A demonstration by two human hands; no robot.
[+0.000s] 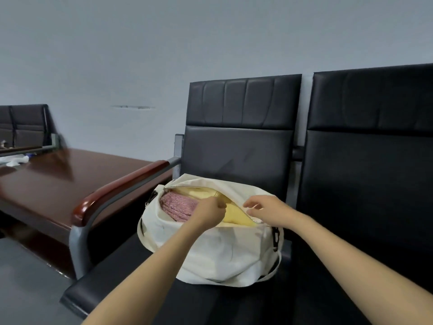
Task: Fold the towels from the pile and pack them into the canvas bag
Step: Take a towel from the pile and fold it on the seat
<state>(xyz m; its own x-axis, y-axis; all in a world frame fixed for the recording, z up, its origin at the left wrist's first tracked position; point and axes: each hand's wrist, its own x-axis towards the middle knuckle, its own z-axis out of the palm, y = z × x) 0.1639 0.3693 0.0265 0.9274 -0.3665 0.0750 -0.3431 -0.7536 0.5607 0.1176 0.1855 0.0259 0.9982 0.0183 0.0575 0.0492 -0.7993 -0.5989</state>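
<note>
A cream canvas bag (218, 252) sits on the seat of a black padded chair (236, 148). Its zippered mouth gapes open, showing a pink towel (175, 206) on the left and a yellow towel (234, 213) beside it. My left hand (212, 211) is over the middle of the opening with its fingers curled, seemingly pinching the near zipper edge. My right hand (264, 211) hovers at the right end of the opening, fingers loosely bent; whether it holds the fabric is unclear.
A dark red wooden table (58, 181) stands to the left, behind the chair's wooden armrest (121, 186). A second black chair (370, 160) adjoins on the right. White cloth (16, 159) lies at the table's far left. A grey wall is behind.
</note>
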